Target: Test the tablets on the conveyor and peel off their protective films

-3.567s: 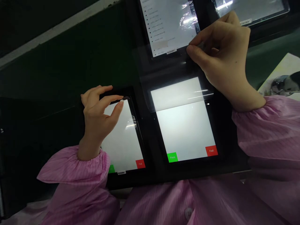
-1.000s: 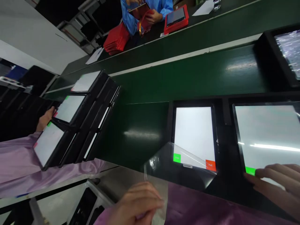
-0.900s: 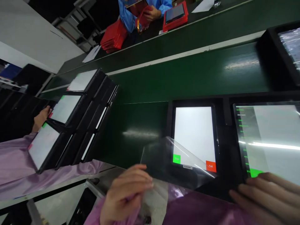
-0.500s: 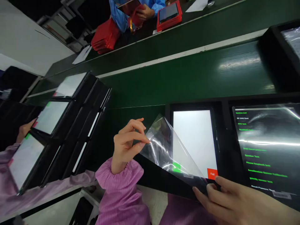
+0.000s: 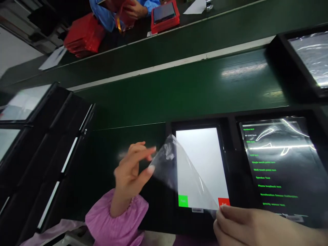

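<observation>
My left hand (image 5: 130, 171) pinches the upper corner of a clear plastic film (image 5: 179, 174) between thumb and fingertips. My right hand (image 5: 251, 227) grips the film's lower corner at the bottom edge of the view. The film hangs tilted over a small tablet (image 5: 201, 167) with a white screen, a green button and a red button. That tablet sits in a black tray (image 5: 232, 150). Beside it on the right lies a larger tablet (image 5: 279, 164) showing green text on a dark screen.
A green conveyor belt (image 5: 179, 89) runs behind the tray. Black trays with lit tablets (image 5: 17, 102) stand at the left. Another tablet (image 5: 307, 54) sits at the upper right. Across the belt a person in blue (image 5: 115, 10) handles red cases (image 5: 164, 17).
The view swung from looking left back over the tray. My left hand brought the film up over the small tablet, my right hand took its lower corner, and the right tablet switched from white to green text.
</observation>
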`<state>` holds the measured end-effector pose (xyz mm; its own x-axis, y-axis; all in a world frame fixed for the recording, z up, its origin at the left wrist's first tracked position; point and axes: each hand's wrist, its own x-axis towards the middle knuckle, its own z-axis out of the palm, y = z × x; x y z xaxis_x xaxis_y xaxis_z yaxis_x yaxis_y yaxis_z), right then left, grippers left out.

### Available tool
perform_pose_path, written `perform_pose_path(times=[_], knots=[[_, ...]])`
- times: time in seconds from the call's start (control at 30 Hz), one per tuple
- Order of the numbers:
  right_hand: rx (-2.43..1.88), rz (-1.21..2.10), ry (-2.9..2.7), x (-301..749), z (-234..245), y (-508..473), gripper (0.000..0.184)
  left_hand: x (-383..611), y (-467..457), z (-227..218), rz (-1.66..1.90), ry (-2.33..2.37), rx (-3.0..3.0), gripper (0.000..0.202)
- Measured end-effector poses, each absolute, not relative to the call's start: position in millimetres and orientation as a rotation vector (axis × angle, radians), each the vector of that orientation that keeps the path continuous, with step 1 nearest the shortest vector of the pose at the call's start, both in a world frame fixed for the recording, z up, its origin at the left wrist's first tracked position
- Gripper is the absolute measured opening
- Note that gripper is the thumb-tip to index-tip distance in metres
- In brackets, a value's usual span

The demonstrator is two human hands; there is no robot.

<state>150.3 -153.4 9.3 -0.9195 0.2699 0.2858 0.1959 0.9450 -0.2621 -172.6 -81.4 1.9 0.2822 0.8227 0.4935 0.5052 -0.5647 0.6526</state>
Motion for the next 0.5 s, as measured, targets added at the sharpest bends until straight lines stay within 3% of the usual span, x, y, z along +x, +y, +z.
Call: perform_pose_path(times=[0.1, 0.3, 0.5], knots=[[-0.466, 0.235, -2.808, 149, 10, -140, 0.025, -161, -76, -17, 0.977, 1.383, 2.246, 0.039], [-0.539, 0.173, -2.674, 130, 18, -102, 0.017, -156, -71, -39, 0.968, 1.435, 2.288, 0.025], [-0.060, 0.419, -2.752, 102, 12, -123, 0.011, -161, -68, -43, 1.011, 1.445, 2.248, 0.022]])
